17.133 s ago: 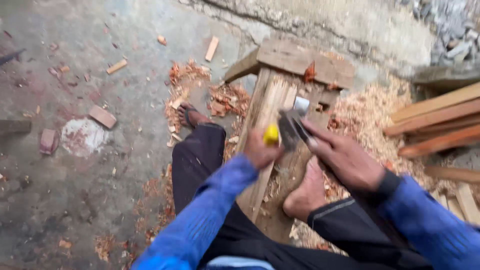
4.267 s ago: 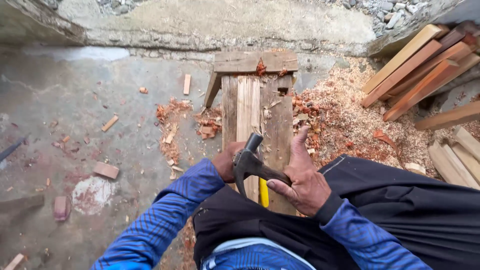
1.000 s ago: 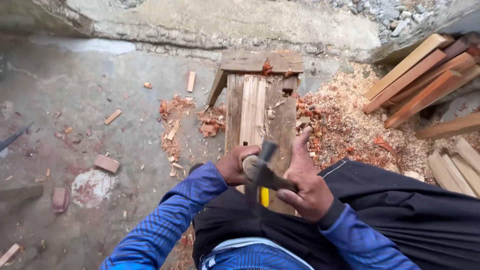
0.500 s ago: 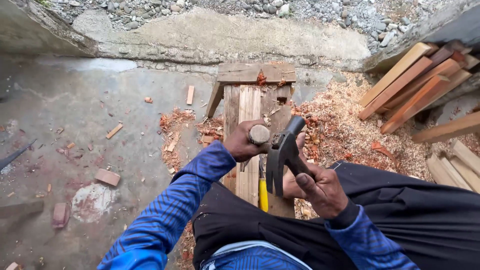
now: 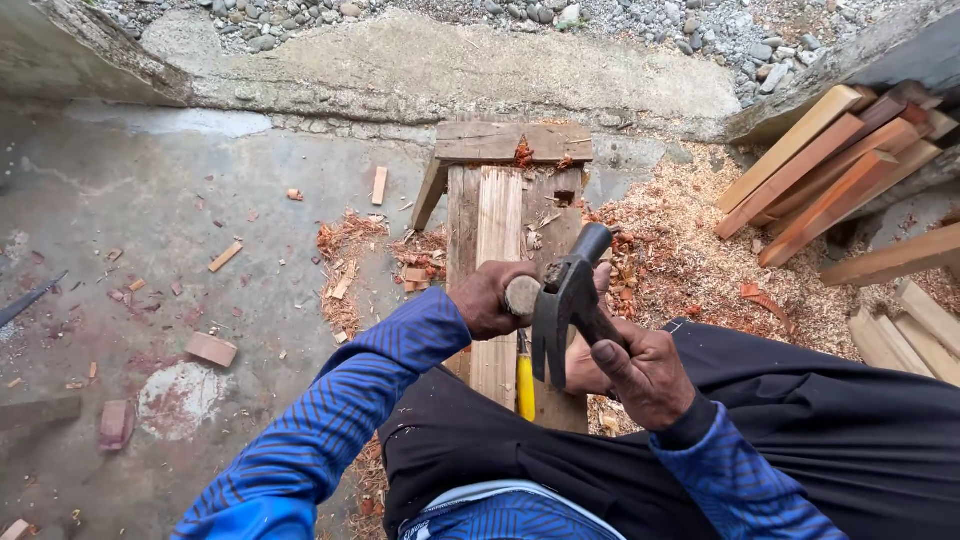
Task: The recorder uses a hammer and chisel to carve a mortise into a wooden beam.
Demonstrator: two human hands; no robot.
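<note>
On a concrete floor [image 5: 200, 200] littered with chips, the person sits over a low wooden table [image 5: 515, 160] made of rough planks. A pale strip of wood [image 5: 497, 230] lies lengthwise on the table, running away from the body.

Left hand [image 5: 490, 298]: grip wrapped tight around the round wooden butt of a tool [image 5: 521, 296], held upright over the near part of the strip. A yellow part [image 5: 525, 385] shows just below the hand; whether it belongs to that tool cannot be told.

Right hand [image 5: 645, 370]: grip clenched on the handle of a dark claw hammer [image 5: 565, 300]. The hammer head sits just beside the wooden butt, at the same height; contact cannot be told.

A bare foot [image 5: 582, 365] rests on the table, partly hidden behind the right hand.

Around: sawdust and reddish shavings [image 5: 690, 260] spread to the right of the table. Stacked timber lengths [image 5: 830, 170] lean at far right. Small offcut blocks [image 5: 212, 349] scattered on the floor at left. A gravel strip [image 5: 620, 25] runs along the far edge.
</note>
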